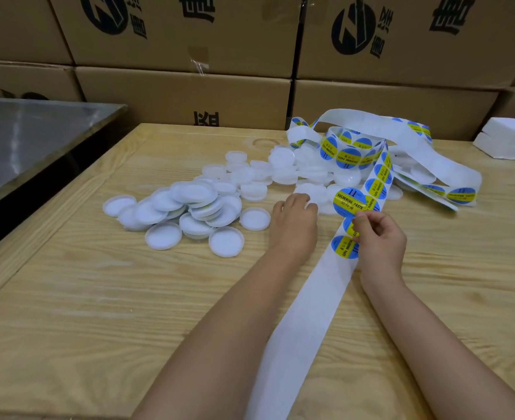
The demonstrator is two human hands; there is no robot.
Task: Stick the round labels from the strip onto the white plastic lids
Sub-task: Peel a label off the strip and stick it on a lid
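Pale pine boards make up the desk [68,298] in front of you. Your right hand [380,237] sits at 3 o'clock from the frame's centre, its grip narrowed to a pinch. Thumb and fingertips hold the lower edge of a blue-and-yellow round label [350,201] printed "SOLDERING PASTE". The label stands at 11 o'clock from that hand.

The white strip [307,313] runs from the bottom edge at 6 o'clock up toward 1 o'clock, passing just beside your right wrist. Its backing is bare near you and carries labels from the hand onward. It ends in a loose coil [350,150] lying on the far lids.

Your left hand [294,219] lies palm down at 9 o'clock from the label, fingers reaching onto the near edge of the white lids [195,204]. The fingertips are hidden behind the knuckles, so you cannot tell whether that grip has closed on a lid or only touches it. The lids lie heaped from 9 o'clock of your left hand across to 1 o'clock, the nearest ones hollow side up.

Cardboard boxes [189,34] are stacked along 12 o'clock. A grey metal surface [22,137] sits at 9 o'clock and white foam pieces [510,137] at 2 o'clock.
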